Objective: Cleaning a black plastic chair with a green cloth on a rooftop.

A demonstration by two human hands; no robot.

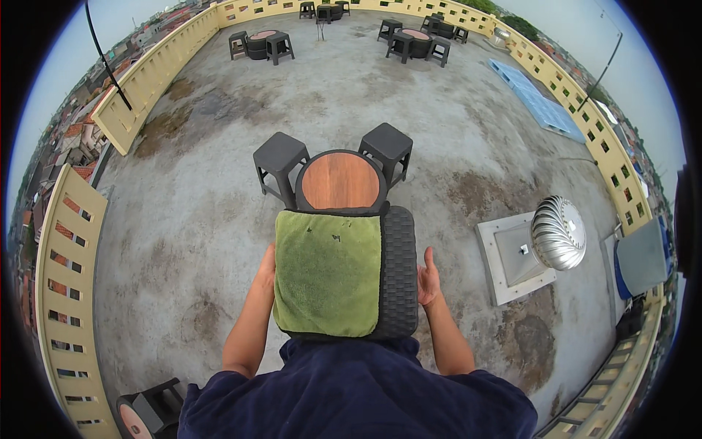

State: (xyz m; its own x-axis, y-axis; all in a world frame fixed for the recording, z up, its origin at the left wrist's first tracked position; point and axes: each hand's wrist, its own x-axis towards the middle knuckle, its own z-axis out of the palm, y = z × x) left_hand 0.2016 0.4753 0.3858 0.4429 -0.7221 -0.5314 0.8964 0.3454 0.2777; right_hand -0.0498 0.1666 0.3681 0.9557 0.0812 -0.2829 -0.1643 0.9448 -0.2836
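Head view shows green cloth (pixel 326 275) on black woven panel (pixel 399 274), right hand (pixel 429 280) beside its right edge, thumb spread, left hand's (pixel 270 262) fingers unclear.

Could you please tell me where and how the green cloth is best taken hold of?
The green cloth is probably best pinched at its right edge, coming from the right: it lies flat, and that edge ends on the dark woven-patterned surface, nearest the right hand.
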